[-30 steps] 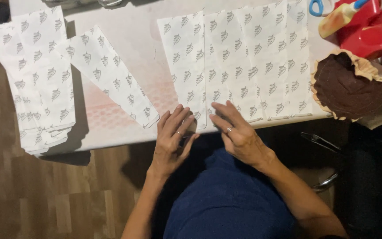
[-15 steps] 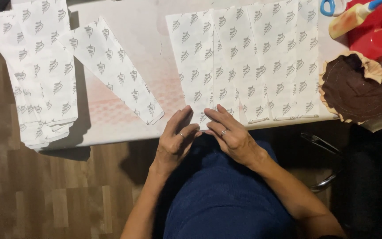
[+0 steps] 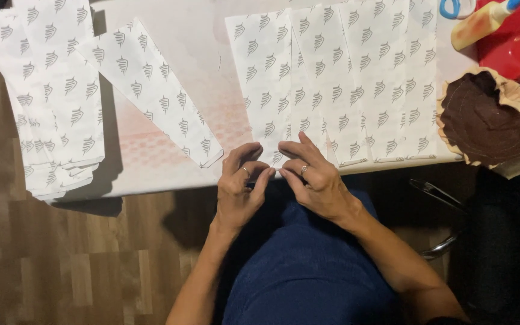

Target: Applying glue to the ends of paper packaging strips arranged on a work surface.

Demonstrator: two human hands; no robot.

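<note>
At the far left edge of the table [image 3: 170, 174], a stack of white paper bags [image 3: 43, 102] printed with a small grey repeating motif hangs partly over the side, above the wooden floor [image 3: 61, 265]. Just right of the stack, a single folded bag [image 3: 151, 90] of the same print lies slanted on the pale tabletop, apart from the rest.

Further right, near the table's front edge, the person's left hand [image 3: 241, 192] is curled, its fingertips pinching the lower corner of the wide printed sheet [image 3: 338, 78]. The right hand [image 3: 314, 180], a ring on one finger, meets it from the other side, fingers bent and pressed onto the same bottom edge; both hands grip the paper where it reaches the table's edge, their fingertips almost touching. The sheet itself spreads flat away from the hands across the middle of the table, creased into several long panels.

Right of the sheet sits a round dark brown piece [image 3: 489, 120] resting on tan paper with a ruffled rim. Beyond it, at the upper right corner, stands a red container [image 3: 516, 42].
</note>
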